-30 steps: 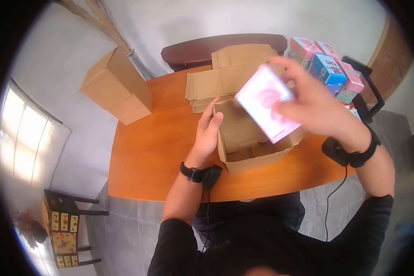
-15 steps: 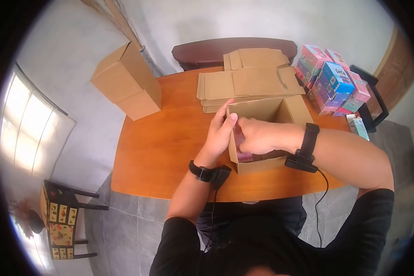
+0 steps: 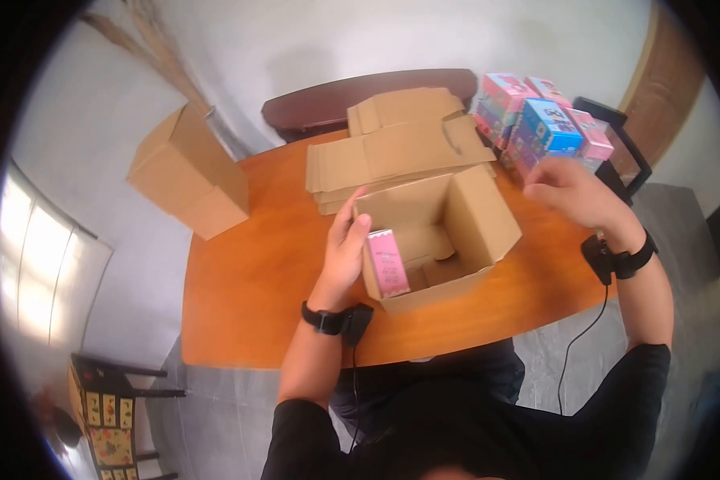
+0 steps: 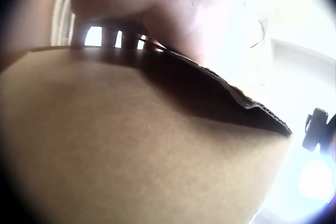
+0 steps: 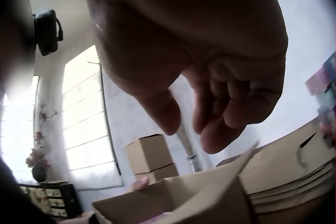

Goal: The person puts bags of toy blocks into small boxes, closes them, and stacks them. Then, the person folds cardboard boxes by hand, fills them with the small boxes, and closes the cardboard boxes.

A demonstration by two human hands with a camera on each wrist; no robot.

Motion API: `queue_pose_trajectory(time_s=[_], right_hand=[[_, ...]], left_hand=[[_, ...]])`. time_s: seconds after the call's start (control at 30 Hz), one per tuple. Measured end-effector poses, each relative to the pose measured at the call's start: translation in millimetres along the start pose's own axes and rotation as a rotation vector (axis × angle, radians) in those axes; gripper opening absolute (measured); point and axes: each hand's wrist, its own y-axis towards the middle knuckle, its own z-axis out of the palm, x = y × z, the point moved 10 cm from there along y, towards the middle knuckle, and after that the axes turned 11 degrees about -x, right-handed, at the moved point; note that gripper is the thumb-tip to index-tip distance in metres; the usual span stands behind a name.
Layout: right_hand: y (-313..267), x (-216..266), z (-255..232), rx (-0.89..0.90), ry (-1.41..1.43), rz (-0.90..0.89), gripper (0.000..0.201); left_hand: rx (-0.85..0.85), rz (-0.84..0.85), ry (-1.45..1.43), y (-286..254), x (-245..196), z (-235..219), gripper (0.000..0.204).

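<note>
An open cardboard box (image 3: 486,210) stands on the wooden table in front of me. Inside it, against the left wall, a small pink box (image 3: 389,266) stands upright with printed text on its top side. My left hand (image 3: 346,254) holds the carton's left wall, thumb at the rim and fingers outside; the left wrist view shows the palm over the cardboard edge. To the right of the carton, my right hand (image 3: 574,194) is raised over the table near a pile of colourful boxes (image 3: 550,130). Its fingers are loosely bent with nothing between them, as the right wrist view shows.
Flattened cardboard cartons (image 3: 400,156) lie stacked behind the open box. Two brown cartons (image 3: 194,178) stand one on the other at the table's left. Behind the table is a dark red chair back (image 3: 360,90). A black chair frame (image 3: 637,152) stands beyond the colourful pile.
My right hand carried the pink box into the carton, let go of it by the left wall, and came out to the right, toward the pile. My left hand stays on the carton's left wall.
</note>
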Motion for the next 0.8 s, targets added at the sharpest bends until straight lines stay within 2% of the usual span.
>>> queue_pose_trajectory(time_s=[0.03,0.1,0.17,0.2,0.27,0.3,0.37,0.4,0.43,0.5,0.63,0.7,0.8], right_hand=[[-8.5,-28.2,-26.9,-0.053,-0.109,0.102,0.024],[-16.6,-118.4,-71.5,-0.113,-0.212,0.278,0.024],[-27.2,-195.6,-118.2,-0.319,-0.281,0.389,0.027],[-29.9,-230.7,-128.5,-0.326,-0.284,0.403,0.027],[-42.9,-297.2,-168.6,-0.56,-0.519,0.51,0.035],[-43.3,-328.7,-172.2,-0.566,-0.516,0.512,0.035],[-45.7,-392.3,-164.6,-0.516,-0.329,0.619,0.053],[-46.6,-398.8,-156.8,-0.49,-0.296,0.652,0.066],[-46.9,-400.6,-156.5,-0.492,-0.292,0.649,0.066],[-41.3,-394.1,-133.8,-0.33,-0.167,0.649,0.07],[-33.1,-388.4,-119.5,-0.319,-0.165,0.612,0.064],[-42.2,-363.1,-107.1,-0.265,-0.135,0.691,0.061],[-54.9,-378.0,-92.9,-0.241,-0.013,0.784,0.056]], left_hand=[[0.021,-0.004,-0.014,-0.3,0.1,1.7,0.057],[-0.004,0.001,0.034,-0.5,-2.2,1.1,0.061],[0.017,-0.001,0.034,-1.0,-6.0,6.1,0.063],[0.013,0.005,0.047,-1.5,-7.7,7.2,0.066],[0.017,-0.002,0.048,-3.0,-8.3,9.7,0.067],[0.009,0.0,0.053,-2.5,-9.7,9.2,0.068],[0.009,0.002,0.066,-1.5,-7.0,6.3,0.068],[0.005,-0.001,0.076,-1.3,-6.3,5.4,0.068],[0.006,0.003,0.079,-2.0,-7.9,6.4,0.068],[-0.002,-0.009,0.078,-3.7,-10.2,8.8,0.068],[-0.005,-0.008,0.092,-3.7,-9.2,6.7,0.068],[0.004,0.0,0.093,-3.5,-10.5,8.0,0.067],[0.001,0.009,0.106,-2.3,-9.3,6.3,0.067]])
